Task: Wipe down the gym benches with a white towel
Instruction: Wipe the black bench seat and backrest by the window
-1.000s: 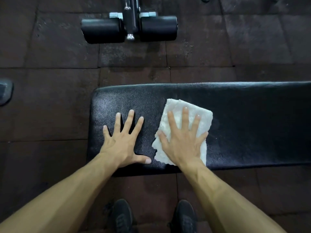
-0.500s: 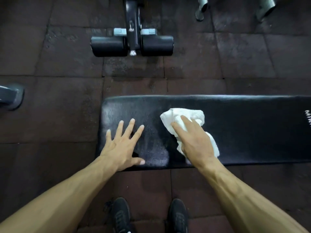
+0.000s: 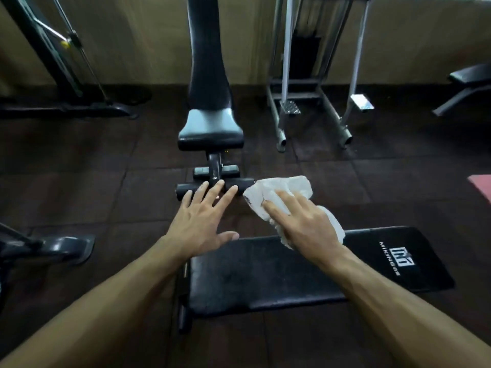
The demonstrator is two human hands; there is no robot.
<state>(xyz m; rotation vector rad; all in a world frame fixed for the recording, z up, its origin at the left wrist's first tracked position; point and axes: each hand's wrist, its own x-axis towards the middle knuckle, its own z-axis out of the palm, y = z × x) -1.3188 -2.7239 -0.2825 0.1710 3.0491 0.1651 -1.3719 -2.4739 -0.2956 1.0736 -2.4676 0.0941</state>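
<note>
Both your hands lifting off flat bench (image 3: 265, 274): left hand (image 3: 198, 227) spread, empty; right hand (image 3: 305, 221) clutching white towel (image 3: 281, 192). Bunched towel risking missed patches on next bench.

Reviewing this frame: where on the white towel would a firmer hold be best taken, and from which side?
A judgement: the white towel is bunched under the right hand, with its thickest loose wad sticking out past the fingertips. Close the fingers over that wad from above, thumb tucking under its left edge; the thin tail by the wrist offers less to grip.
</note>
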